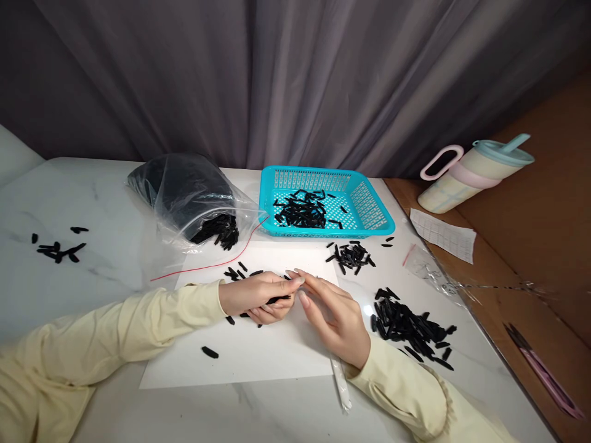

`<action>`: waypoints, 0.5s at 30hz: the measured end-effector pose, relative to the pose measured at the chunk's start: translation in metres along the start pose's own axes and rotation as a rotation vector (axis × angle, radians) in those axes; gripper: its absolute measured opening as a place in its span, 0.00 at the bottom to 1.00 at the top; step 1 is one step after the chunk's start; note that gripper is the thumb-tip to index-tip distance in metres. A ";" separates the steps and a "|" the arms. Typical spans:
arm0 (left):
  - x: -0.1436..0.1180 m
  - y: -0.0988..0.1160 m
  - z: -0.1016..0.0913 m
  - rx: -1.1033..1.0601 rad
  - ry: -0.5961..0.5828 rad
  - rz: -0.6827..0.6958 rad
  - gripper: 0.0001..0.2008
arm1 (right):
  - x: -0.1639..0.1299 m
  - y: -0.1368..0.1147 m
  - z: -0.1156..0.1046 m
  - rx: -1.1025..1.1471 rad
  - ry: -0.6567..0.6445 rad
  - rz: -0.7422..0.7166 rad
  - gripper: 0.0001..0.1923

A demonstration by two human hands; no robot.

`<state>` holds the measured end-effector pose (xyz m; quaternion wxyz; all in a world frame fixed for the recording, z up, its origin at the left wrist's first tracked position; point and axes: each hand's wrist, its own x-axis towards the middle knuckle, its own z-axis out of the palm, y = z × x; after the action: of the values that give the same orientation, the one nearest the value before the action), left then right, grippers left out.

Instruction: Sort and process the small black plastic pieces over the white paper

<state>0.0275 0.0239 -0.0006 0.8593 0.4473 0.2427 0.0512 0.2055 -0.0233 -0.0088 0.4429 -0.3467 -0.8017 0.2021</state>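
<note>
Hands met over the white sheet (258, 351) at centre of the table (115, 203). L hand (256, 298) was curled, fingers together round a few black pieces (278, 299), w/ dark tips poking out at its 3 o'clock side; the closed curl looked like a way to keep a small batch in reach w/o dropping any. R hand (335, 317) lay at 3 o'clock of the left, fingertips touching the left's at the pieces, fingers loosely spread and not clamped on anything I could make out; can't tell if it pinched one piece. That pose seemed fit for picking or fitting a single piece from the batch.

Sheet prob. served as a light backdrop so black bits show. Loose bits lay on it at 12 o'clock of the hands, one stray (209, 352) at 7 o'clock.

Piles were kept apart, approx. by stage, I'd judge: big pile (409, 326) at 3 o'clock just beside the right wrist, small pile (353, 255) at 1 o'clock, more in the blue basket (369, 209) at 12–1 o'clock, a few (58, 249) well apart at 9 o'clock. Clear bag (184, 197) at 11 o'clock lay open toward the sheet, stock spilling from its mouth, easy to draw from.

Cup (471, 175) lay at 2 o'clock off the work area. White strip (340, 384) lay under the right wrist.
</note>
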 end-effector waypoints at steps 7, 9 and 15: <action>0.000 0.000 0.001 0.047 -0.015 -0.043 0.28 | 0.000 0.002 0.001 0.148 -0.072 -0.002 0.20; 0.001 0.000 0.002 0.059 -0.028 -0.043 0.29 | -0.001 0.003 0.002 0.159 -0.069 -0.024 0.19; 0.000 0.001 -0.001 0.002 -0.081 -0.034 0.29 | -0.002 0.001 0.001 0.145 0.002 -0.033 0.19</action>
<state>0.0273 0.0249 -0.0003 0.8688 0.4457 0.2152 0.0182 0.2060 -0.0236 -0.0109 0.4708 -0.3007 -0.7903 0.2519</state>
